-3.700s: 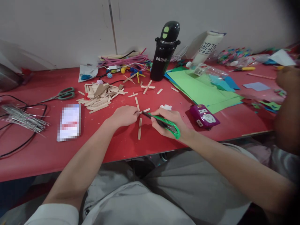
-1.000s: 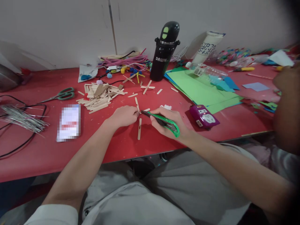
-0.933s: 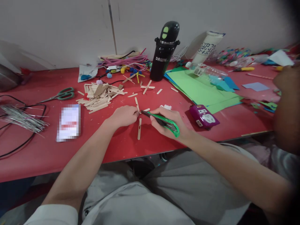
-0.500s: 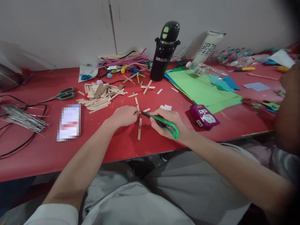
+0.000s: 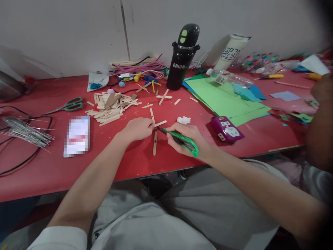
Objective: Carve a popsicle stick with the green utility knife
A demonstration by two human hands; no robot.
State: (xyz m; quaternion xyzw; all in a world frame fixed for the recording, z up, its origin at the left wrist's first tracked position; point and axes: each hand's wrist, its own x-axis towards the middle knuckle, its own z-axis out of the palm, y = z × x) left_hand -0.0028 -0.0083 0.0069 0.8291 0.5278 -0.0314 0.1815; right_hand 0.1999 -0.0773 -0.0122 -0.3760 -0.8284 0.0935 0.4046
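My right hand [image 5: 188, 137] is closed around a green and black box cutter [image 5: 183, 139], its tip pointing left toward my left fingers. My left hand [image 5: 139, 129] pinches a wooden craft stick [image 5: 160, 123], whose free end sticks out to the right just above the cutter tip. A second craft stick [image 5: 155, 143] with a dark slot lies just in front of my fingertips. Beyond them lies another slotted craft stick [image 5: 152, 115], its near end by my left fingers. Whether the blade touches the held stick I cannot tell.
A pile of craft sticks [image 5: 111, 106], scissors [image 5: 69, 105] and a phone [image 5: 77, 137] lie left. Behind stands a black bottle [image 5: 179, 66]. Green paper sheets [image 5: 208, 93] and a purple plug adapter [image 5: 226, 130] lie right. Another person's arm [image 5: 321, 121] shows at the far right.
The cutter tip has shifted slightly right and toward me, off the held stick's line. More of that stick now shows to the right. My left hand has stayed in place.
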